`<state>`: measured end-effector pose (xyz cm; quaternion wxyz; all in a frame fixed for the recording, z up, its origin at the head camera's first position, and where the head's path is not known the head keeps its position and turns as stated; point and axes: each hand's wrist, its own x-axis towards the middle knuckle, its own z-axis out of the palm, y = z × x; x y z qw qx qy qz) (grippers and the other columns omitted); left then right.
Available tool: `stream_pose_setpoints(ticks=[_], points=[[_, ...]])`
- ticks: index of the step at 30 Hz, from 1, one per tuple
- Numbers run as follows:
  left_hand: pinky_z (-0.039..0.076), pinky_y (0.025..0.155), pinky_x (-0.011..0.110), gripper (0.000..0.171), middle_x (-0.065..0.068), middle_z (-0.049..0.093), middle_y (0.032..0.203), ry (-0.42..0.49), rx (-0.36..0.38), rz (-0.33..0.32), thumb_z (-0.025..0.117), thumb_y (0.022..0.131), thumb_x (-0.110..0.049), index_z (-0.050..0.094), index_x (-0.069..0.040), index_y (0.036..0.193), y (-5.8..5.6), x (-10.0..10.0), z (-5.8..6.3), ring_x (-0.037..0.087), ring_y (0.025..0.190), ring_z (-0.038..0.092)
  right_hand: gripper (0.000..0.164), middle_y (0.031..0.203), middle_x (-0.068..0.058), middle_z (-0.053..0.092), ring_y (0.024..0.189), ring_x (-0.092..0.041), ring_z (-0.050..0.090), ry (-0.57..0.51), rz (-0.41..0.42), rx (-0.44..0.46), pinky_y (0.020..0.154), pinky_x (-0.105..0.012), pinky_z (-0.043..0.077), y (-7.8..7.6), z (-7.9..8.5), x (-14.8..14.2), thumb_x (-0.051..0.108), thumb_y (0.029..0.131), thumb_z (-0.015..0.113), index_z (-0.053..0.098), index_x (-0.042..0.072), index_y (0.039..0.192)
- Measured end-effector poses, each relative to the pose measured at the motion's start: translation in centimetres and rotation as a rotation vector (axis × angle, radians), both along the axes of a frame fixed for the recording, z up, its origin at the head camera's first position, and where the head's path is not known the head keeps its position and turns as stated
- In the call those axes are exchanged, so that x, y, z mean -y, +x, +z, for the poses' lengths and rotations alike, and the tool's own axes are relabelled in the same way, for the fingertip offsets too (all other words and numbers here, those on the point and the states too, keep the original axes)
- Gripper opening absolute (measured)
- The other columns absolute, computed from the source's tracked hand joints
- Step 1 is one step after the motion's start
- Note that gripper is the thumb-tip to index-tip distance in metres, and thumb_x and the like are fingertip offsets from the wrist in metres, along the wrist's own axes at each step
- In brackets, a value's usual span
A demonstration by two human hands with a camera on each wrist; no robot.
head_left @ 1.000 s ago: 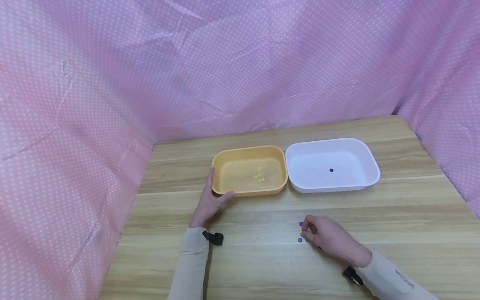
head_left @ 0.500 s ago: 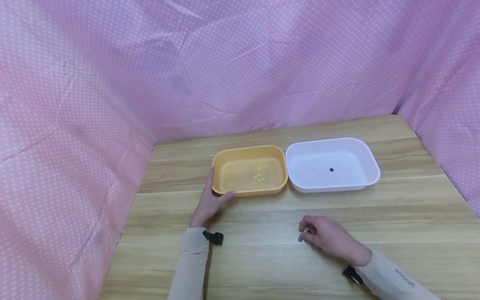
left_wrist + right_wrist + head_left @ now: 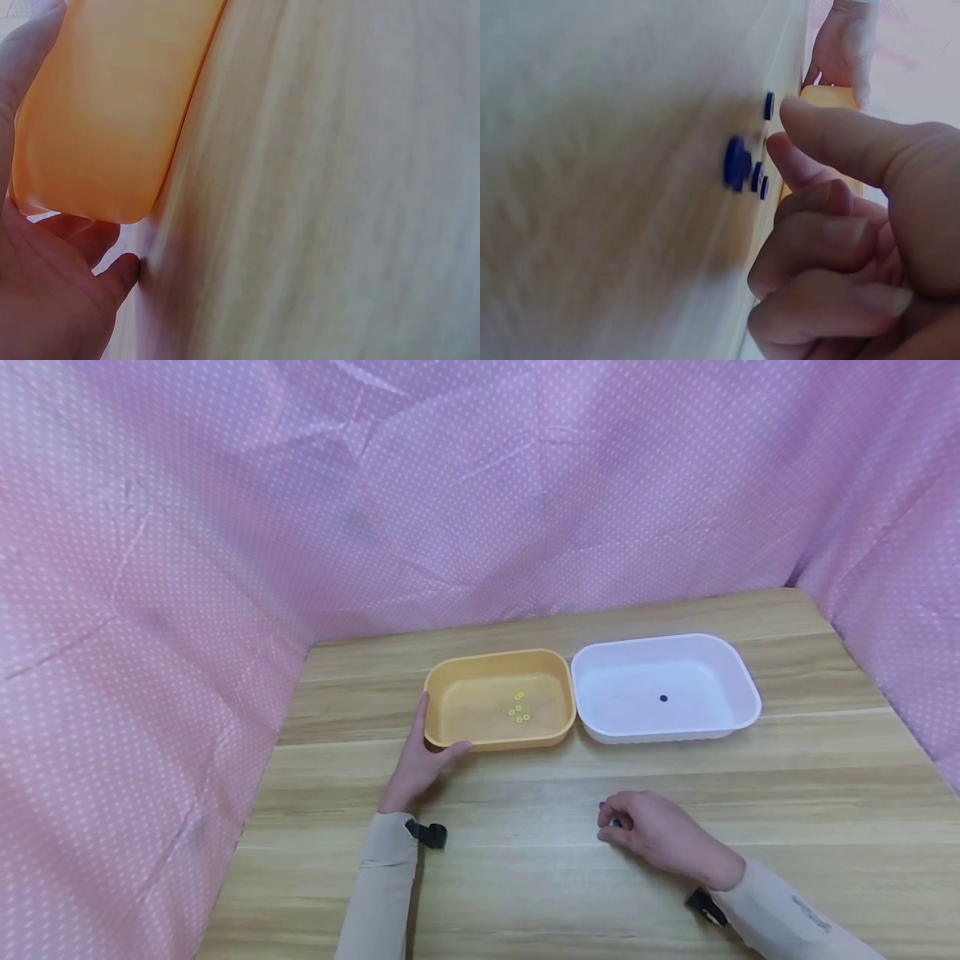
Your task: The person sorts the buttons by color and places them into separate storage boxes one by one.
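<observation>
My left hand (image 3: 414, 767) holds the near left corner of the yellow basin (image 3: 450, 739). Its thumb lies along the front wall and its fingers along the left wall. Several small yellow rings (image 3: 518, 708) lie inside the basin. My right hand (image 3: 660, 835) is low over the table, with thumb and index fingertips apart beside several small blue discs (image 3: 736, 163). Nothing shows pinched between them; the other fingers are bent. In the right wrist view one blue disc (image 3: 769, 106) sits close to the thumb tip. The head view mostly hides the discs behind the fingers.
A white basin (image 3: 600, 727) stands against the yellow basin's right side, with one dark disc (image 3: 663, 698) on its floor. Both stand on a wooden table (image 3: 517, 877). Pink dotted cloth (image 3: 450, 502) hangs behind and at both sides.
My right thumb and index have shifted slightly around the blue discs, and the thumb now covers the nearer disc. My left hand and both basins stay put.
</observation>
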<state>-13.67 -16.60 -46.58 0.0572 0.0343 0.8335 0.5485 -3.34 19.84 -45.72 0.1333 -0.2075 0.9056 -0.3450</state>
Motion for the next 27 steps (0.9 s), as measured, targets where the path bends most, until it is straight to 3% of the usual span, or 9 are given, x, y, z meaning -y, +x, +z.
stream_pose_setpoints(ticks=[11, 19, 21, 27], points=[[0.015, 0.117, 0.037, 0.117, -0.005, 0.012, 0.161, 0.013, 0.007, 0.017, 0.084, 0.073, -0.044, 0.002, -0.038, 0.155, 0.1, -0.1, 0.0, 0.014, 0.145, 0.016, 0.01, 0.065, 0.015, 0.045, 0.059, 0.0, 0.041, 0.036, 0.004, -0.07, 0.053, -0.021, 0.038, 0.1, 0.3, -0.1, 0.014, 0.083, 0.075, 0.067, 0.02, 0.08], [0.016, 0.117, 0.036, 0.116, -0.005, 0.012, 0.161, 0.017, 0.024, 0.014, 0.084, 0.075, -0.038, 0.001, -0.036, 0.156, 0.0, -0.1, -0.1, 0.014, 0.144, 0.017, 0.012, 0.064, 0.015, 0.044, 0.058, 0.0, 0.041, 0.104, 0.013, -0.095, 0.054, -0.021, 0.039, 0.2, 0.2, 0.3, 0.011, 0.082, 0.07, 0.064, 0.021, 0.078], [0.015, 0.117, 0.036, 0.115, -0.003, 0.011, 0.162, 0.012, 0.037, 0.013, 0.084, 0.077, -0.034, 0.0, -0.033, 0.156, 0.0, -0.2, 0.3, 0.015, 0.145, 0.016, 0.014, 0.064, 0.015, 0.044, 0.058, -0.001, 0.041, 0.125, 0.01, -0.078, 0.053, -0.021, 0.038, 0.1, 0.3, 0.4, 0.011, 0.083, 0.07, 0.063, 0.022, 0.076], [0.016, 0.117, 0.039, 0.113, 0.008, 0.01, 0.162, -0.005, 0.045, -0.005, 0.081, 0.081, -0.026, -0.001, -0.019, 0.157, 1.0, -1.0, 2.9, 0.023, 0.146, 0.016, 0.014, 0.066, 0.014, 0.046, 0.058, -0.002, 0.042, 0.159, 0.014, -0.075, 0.052, -0.022, 0.039, 0.0, 0.3, 0.5, 0.013, 0.084, 0.071, 0.061, 0.02, 0.078]])
